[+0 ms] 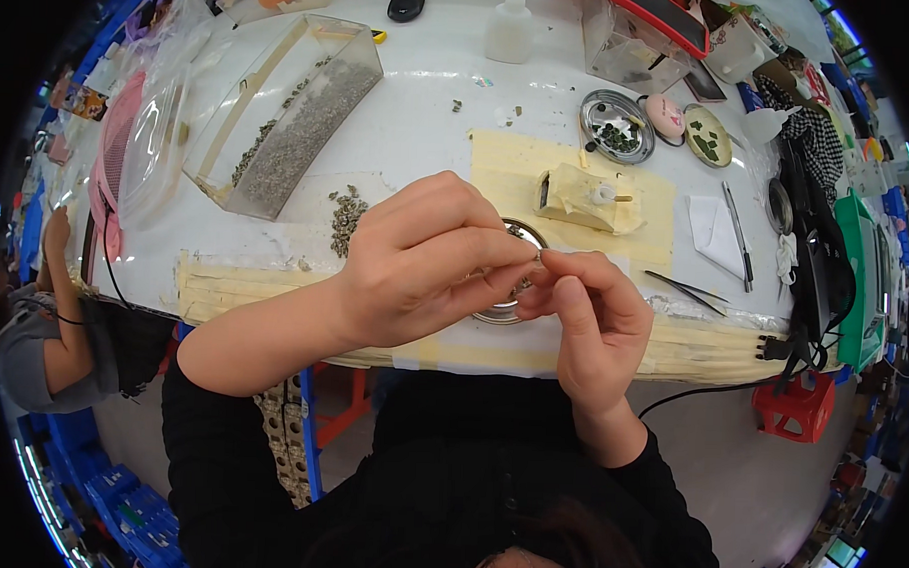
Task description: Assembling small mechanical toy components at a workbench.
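Note:
My left hand (415,258) and my right hand (598,334) meet fingertip to fingertip above the near part of the table. Both are closed in a pinch around something tiny, too small to make out. Just below them is a round metal dish (495,316) with small pieces in it, partly covered by my fingers. To the left of my left hand lies a loose pile of small metal-coloured parts (346,218). Beyond the right hand, a block wrapped in cream tape (577,210) sits on a cream taped sheet (499,157). Dark tweezers (687,290) lie right of my right hand.
A clear tilted box (315,119) holds many small grey parts at the far left. Far right are a metal dish with dark green bits (640,150), a pale dish (723,157), a pen (737,234) and white paper (714,230). A white squeeze bottle (509,31) stands at the back.

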